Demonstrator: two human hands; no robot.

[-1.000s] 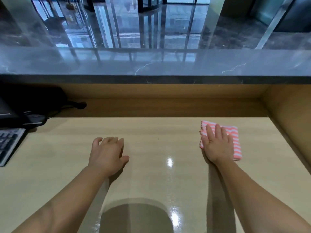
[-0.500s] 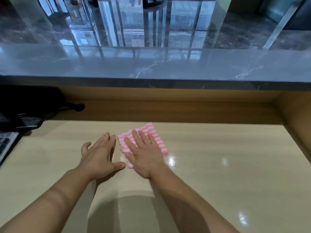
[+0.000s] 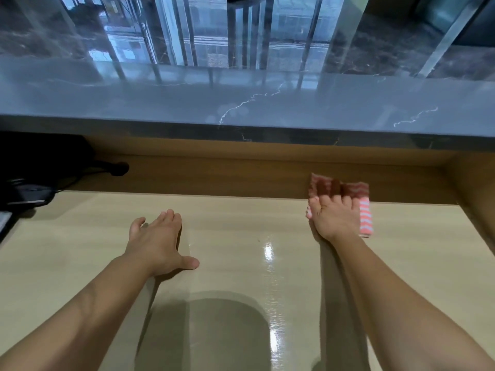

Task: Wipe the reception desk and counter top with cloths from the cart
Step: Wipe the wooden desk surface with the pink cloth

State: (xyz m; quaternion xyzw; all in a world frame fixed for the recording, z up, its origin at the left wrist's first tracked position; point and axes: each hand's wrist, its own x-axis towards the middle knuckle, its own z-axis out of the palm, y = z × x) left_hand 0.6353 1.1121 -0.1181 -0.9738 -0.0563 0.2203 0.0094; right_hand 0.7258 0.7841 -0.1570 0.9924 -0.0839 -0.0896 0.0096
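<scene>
A pink-and-white striped cloth lies at the back right of the pale wooden desk, its far edge turned up against the brown back panel. My right hand presses flat on the cloth with straight fingers. My left hand rests flat on the bare desk left of centre, fingers spread, holding nothing. Above the desk runs the grey marble counter top, glossy and veined.
Black devices and cables sit at the desk's far left, with a black plug on the back panel. A wooden side wall closes the desk on the right. Shiny dark floor lies beyond the counter.
My right hand slid the cloth from beside my left hand to the back right of the desk, up against the back panel. My left hand stayed roughly in place.
</scene>
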